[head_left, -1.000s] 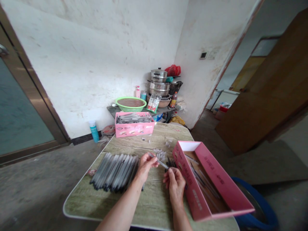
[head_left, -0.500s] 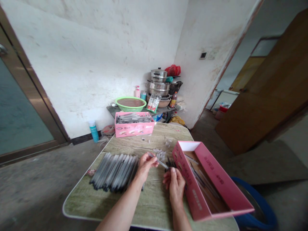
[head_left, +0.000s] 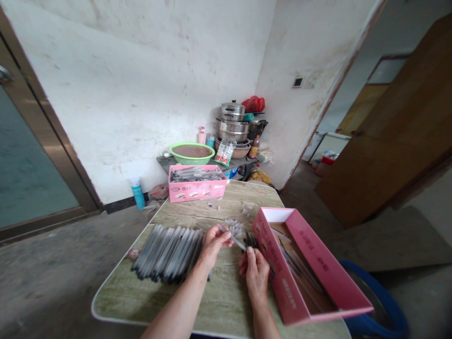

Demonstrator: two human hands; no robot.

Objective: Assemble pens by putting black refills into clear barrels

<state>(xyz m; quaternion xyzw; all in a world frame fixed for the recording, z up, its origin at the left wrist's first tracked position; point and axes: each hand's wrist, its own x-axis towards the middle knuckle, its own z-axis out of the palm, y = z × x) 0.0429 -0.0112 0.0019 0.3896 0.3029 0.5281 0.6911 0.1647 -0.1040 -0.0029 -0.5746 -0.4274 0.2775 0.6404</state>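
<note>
My left hand [head_left: 216,241] pinches a translucent pen [head_left: 236,241] near its upper end, holding it slantwise over the table. At the pen's lower end my right hand [head_left: 254,269] has its fingers closed, thumb against the tip; whatever small part may be inside them is hidden. To the left lies a row of pens [head_left: 167,254], side by side with dark ends toward me. Small clear plastic pieces [head_left: 233,227] are scattered beyond my hands. Dark small parts [head_left: 250,239] lie in a heap by the right box, partly behind my right hand.
A pink box [head_left: 310,263] with a few pens inside stands tilted at the right table edge. Another pink box [head_left: 197,190], filled with pens, sits at the far edge. Behind it are a green basin [head_left: 192,159] and stacked pots [head_left: 233,125]. A blue tub [head_left: 384,301] is at lower right.
My right hand has shifted slightly left, its thumb now at the pen's lower end. My left hand stays almost still with the pen.
</note>
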